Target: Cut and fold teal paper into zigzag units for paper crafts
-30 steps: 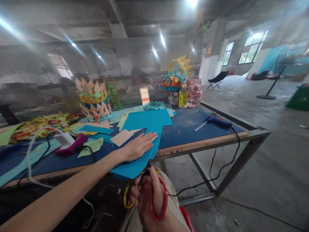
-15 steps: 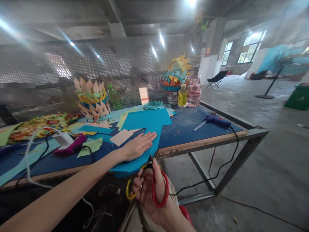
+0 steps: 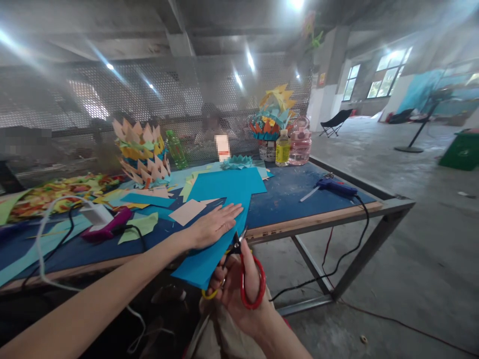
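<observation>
Pressing flat, left hand (image 3: 212, 227) lies fingers spread on blue paper (image 3: 220, 209) overhanging the desk (image 3: 299, 199) edge. Right hand (image 3: 239, 294) grips scissors (image 3: 243, 269), blades at the paper's right edge.

- Lower centre of the frame: the left hand (image 3: 214, 227) lies flat on the blue paper sheet (image 3: 220, 209), and the right hand (image 3: 239, 294) with the scissors (image 3: 239, 271) sits at the table edge (image 3: 314, 223) — no way through there.
- Centre right: bare blue tabletop, open up to the glue gun (image 3: 333, 187) and its cable (image 3: 359, 234).
- Left: paper scraps (image 3: 144, 227), a purple tool (image 3: 107, 227) and white cord (image 3: 45, 234) crowd the surface.
- Far edge: paper crowns (image 3: 142, 152) and bottles (image 3: 292, 147) stand before the mesh wall (image 3: 149, 99).
</observation>
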Available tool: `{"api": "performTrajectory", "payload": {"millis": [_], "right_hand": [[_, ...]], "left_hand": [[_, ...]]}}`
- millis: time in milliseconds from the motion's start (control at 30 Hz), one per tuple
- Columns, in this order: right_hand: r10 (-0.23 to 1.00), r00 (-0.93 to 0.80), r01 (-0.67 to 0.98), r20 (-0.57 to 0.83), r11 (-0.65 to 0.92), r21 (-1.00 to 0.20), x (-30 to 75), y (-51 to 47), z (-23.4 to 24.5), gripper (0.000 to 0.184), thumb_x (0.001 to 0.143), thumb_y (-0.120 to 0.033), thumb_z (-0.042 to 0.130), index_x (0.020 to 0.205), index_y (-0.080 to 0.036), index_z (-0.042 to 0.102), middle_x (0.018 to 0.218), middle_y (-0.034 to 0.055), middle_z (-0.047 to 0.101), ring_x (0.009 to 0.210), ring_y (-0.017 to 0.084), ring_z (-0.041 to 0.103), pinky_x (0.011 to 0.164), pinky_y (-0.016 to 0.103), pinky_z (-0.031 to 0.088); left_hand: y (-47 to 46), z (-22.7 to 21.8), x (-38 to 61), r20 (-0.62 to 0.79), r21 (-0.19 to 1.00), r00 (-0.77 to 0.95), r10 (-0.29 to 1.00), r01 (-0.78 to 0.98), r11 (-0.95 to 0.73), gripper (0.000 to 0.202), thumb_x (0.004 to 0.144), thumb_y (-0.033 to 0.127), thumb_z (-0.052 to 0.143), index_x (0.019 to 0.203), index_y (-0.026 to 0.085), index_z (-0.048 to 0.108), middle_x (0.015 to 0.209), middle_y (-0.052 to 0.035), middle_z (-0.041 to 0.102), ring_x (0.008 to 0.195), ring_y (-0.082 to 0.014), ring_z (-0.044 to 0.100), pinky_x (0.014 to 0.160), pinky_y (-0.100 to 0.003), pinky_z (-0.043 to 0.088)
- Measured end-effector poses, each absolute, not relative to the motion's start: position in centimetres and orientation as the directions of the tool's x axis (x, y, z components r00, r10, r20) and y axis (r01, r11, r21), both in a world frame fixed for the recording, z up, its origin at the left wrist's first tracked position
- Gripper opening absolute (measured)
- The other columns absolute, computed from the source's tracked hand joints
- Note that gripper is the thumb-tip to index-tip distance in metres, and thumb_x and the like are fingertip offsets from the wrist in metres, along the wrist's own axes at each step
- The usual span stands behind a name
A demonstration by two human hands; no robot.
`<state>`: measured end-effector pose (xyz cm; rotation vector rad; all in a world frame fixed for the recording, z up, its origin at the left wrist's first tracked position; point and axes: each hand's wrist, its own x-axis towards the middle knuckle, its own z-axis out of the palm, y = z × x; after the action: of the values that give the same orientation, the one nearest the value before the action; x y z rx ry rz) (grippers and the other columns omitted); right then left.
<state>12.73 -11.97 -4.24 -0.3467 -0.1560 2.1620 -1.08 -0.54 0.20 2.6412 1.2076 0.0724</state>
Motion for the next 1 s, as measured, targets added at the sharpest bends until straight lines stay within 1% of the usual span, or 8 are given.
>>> {"api": "performTrajectory", "payload": {"millis": [133, 267, 367, 467, 600, 800, 1000], "right_hand": [[0.83, -0.521, -0.778, -0.197, -0.557, -0.289, 13.0, -12.2, -4.4, 0.056, 0.086, -0.069, 0.047, 0.069, -0.017, 0.058, 0.059, 0.0003, 0.047, 0.054, 0.011, 0.043, 0.053, 0.022, 0.037], [0.817, -0.544, -0.774, -0.191, -0.577, -0.263, 12.8, -11.8, -4.4, 0.054, 0.082, -0.069, 0.053, 0.07, -0.017, 0.057, 0.06, -0.0002, 0.048, 0.055, 0.011, 0.044, 0.054, 0.022, 0.038], [0.795, -0.577, -0.758, -0.189, -0.607, -0.239, 12.7, -11.4, -4.3, 0.057, 0.085, -0.07, 0.047, 0.069, -0.016, 0.056, 0.058, -0.0014, 0.045, 0.053, 0.011, 0.043, 0.052, 0.021, 0.037], [0.793, -0.574, -0.757, -0.204, -0.609, -0.236, 12.8, -11.6, -4.2, 0.057, 0.087, -0.068, 0.044, 0.069, -0.015, 0.057, 0.059, -0.0015, 0.045, 0.052, 0.01, 0.044, 0.052, 0.021, 0.037], [0.812, -0.55, -0.77, -0.195, -0.583, -0.258, 12.6, -12.7, -4.4, 0.054, 0.083, -0.069, 0.052, 0.069, -0.016, 0.057, 0.06, -0.0007, 0.047, 0.053, 0.012, 0.046, 0.055, 0.023, 0.04], [0.832, -0.518, -0.781, -0.197, -0.554, -0.289, 12.1, -12.9, -4.4, 0.049, 0.08, -0.065, 0.058, 0.067, -0.018, 0.054, 0.06, -0.0003, 0.048, 0.053, 0.012, 0.045, 0.054, 0.024, 0.04], [0.837, -0.518, -0.781, -0.177, -0.547, -0.302, 12.6, -12.8, -4.3, 0.053, 0.075, -0.07, 0.062, 0.068, -0.018, 0.055, 0.061, -0.0013, 0.047, 0.054, 0.011, 0.045, 0.056, 0.024, 0.04]], "left_hand": [[-0.5, 0.2, -1.1, -0.048, 0.242, 0.658, 0.751, 0.737, -0.631, 0.06, 0.101, 0.055, 0.013, 0.155, 0.029, 0.018, 0.162, 0.0014, 0.014, 0.149, -0.0215, 0.011, 0.12, -0.041, 0.008], [-0.5, 0.1, -1.0, -0.053, 0.247, 0.647, 0.761, 0.747, -0.617, 0.061, 0.101, 0.055, 0.013, 0.154, 0.027, 0.019, 0.162, 0.0016, 0.015, 0.149, -0.0202, 0.011, 0.12, -0.04, 0.006], [-0.6, 0.2, -0.9, -0.062, 0.246, 0.642, 0.764, 0.752, -0.612, 0.061, 0.101, 0.055, 0.013, 0.154, 0.026, 0.02, 0.161, 0.0009, 0.015, 0.149, -0.0198, 0.01, 0.12, -0.04, 0.006], [-0.9, 0.4, -0.9, -0.076, 0.236, 0.647, 0.759, 0.751, -0.617, 0.061, 0.101, 0.055, 0.013, 0.155, 0.026, 0.018, 0.162, 0.0006, 0.015, 0.149, -0.0198, 0.01, 0.12, -0.04, 0.007], [-2.0, 0.7, -0.9, -0.085, 0.214, 0.653, 0.753, 0.75, -0.626, 0.061, 0.101, 0.054, 0.013, 0.155, 0.026, 0.018, 0.162, 0.0012, 0.014, 0.149, -0.0205, 0.01, 0.12, -0.04, 0.007], [-2.7, 0.3, -1.3, -0.059, 0.195, 0.664, 0.745, 0.74, -0.644, 0.059, 0.102, 0.053, 0.015, 0.155, 0.028, 0.018, 0.161, 0.0022, 0.017, 0.149, -0.021, 0.011, 0.121, -0.039, 0.007], [-2.6, 0.1, -1.4, -0.048, 0.172, 0.675, 0.737, 0.732, -0.659, 0.058, 0.102, 0.051, 0.015, 0.155, 0.027, 0.017, 0.162, 0.0017, 0.015, 0.149, -0.0189, 0.011, 0.121, -0.038, 0.007]]}}
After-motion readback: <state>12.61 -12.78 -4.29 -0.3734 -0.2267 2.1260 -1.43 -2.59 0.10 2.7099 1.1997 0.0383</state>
